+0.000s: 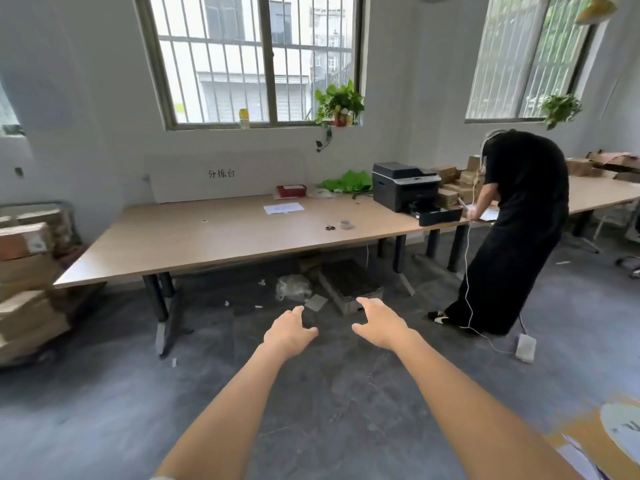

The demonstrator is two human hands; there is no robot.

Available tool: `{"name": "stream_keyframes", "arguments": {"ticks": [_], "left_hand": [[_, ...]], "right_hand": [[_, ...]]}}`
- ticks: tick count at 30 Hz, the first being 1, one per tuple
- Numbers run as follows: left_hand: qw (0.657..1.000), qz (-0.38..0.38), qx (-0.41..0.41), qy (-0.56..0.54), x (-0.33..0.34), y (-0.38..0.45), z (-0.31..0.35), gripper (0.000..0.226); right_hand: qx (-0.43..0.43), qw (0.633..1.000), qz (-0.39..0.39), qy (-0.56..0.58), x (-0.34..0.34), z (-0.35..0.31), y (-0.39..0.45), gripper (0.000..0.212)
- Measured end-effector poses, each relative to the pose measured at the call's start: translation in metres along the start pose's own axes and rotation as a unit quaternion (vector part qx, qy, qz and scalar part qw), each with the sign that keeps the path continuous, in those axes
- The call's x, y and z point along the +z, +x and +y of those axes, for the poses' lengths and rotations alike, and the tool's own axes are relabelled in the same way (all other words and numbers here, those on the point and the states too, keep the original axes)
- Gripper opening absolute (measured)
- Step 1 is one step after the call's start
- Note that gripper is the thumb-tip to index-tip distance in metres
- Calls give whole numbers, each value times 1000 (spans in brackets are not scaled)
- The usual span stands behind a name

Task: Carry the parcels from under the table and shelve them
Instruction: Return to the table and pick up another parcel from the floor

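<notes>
Both the left hand [289, 330] and right hand [380, 326] reach out empty, fingers spread. Under the long wooden table [194, 244] lies a flat dark parcel [349, 282]; best to crouch and grip opposite edges.

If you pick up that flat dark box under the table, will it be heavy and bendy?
Probably stiff: the dark parcel keeps straight edges and a flat top. It looks broad, so likely a two-hand lift; the left hand and right hand are both open, reaching. Being flat, it shouldn't roll. Weight can't be told.

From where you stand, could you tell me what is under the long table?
A dark flat parcel, a crumpled clear plastic bag and paper scraps lie under the table. The tabletop hides anything further back.
</notes>
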State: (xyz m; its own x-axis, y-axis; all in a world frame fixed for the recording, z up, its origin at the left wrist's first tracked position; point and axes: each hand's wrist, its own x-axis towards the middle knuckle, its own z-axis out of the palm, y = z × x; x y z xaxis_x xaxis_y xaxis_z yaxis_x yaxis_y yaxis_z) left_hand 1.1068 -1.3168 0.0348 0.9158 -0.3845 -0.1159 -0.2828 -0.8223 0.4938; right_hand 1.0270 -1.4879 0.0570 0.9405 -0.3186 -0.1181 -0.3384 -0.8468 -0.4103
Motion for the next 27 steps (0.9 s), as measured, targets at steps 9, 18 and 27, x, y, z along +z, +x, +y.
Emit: {"name": "stream_keyframes", "arguments": {"ticks": [9,18,27], "left_hand": [[999,32,-33,-12,-43,148,-44,65],[998,19,-63,2,-50,284,-71,68],[991,43,-127,-13,-70,414,-91,66]], "right_hand": [[-50,998,-24,-15,-2,-58,165,67],[-63,995,-70,-29,5,-64,325,70],[-98,989,-111,23,6,-82,478,67]]}}
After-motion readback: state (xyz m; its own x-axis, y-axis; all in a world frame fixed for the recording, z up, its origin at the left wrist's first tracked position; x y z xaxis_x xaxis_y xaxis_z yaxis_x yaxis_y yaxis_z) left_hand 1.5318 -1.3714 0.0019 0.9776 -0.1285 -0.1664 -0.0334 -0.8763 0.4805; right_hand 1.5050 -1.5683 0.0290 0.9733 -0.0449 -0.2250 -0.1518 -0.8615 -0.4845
